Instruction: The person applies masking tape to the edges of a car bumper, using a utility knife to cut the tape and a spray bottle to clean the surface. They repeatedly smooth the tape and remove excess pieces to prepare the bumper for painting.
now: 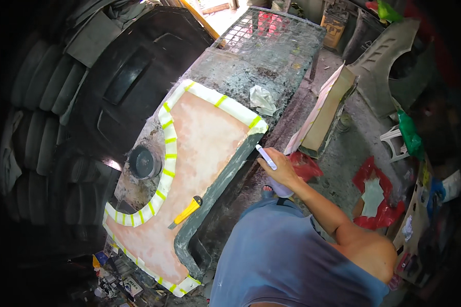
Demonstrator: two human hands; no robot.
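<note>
Clearly one right hand [280, 168] is at work, its fingers closed around one slim white marker [268, 158]; I cannot tell whether the marker's tip touches anything. The left hand is out of view, so I cannot tell how its fingers stand. One large curved panel [210, 138], pinkish and pale, lies on one long worktable [235, 66]; with its middle as the clock's centre, the right hand is at three o'clock, near its dark edge strip [223, 176]. White masking [169, 165] borders the panel, crossed by more than ten yellow-green tape strips [170, 156]. One yellow utility knife [188, 211] rests on the panel at six o'clock. One crumpled white sheet [262, 100] lies on the worktable at two. As for containers, one round tub [153, 162] stands at nine o'clock, grey inside; I cannot tell whether it holds anything. Two red plastic pieces [306, 166] lie towards three and four, the farther one with a pale sheet [372, 197] against it.
</note>
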